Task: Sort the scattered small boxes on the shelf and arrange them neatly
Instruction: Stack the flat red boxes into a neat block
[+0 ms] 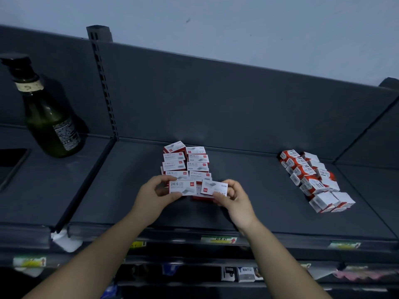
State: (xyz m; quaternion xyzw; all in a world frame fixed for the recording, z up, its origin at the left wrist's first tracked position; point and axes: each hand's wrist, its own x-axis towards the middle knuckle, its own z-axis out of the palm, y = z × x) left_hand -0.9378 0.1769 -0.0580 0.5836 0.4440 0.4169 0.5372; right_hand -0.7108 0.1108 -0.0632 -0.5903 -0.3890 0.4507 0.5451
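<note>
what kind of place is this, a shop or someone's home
Most likely a shop, perhaps a stationery aisle. A dark metal display shelf carries price labels along its front edge, and many identical small boxes marked 24/6 lie in rows on it.

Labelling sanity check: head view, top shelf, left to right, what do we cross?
In order: dark flat object → green bottle → left hand → left hand's box → right hand's box → right hand → red-and-white box group. The two-row stack behind the hands overlaps them, so omitted.
</note>
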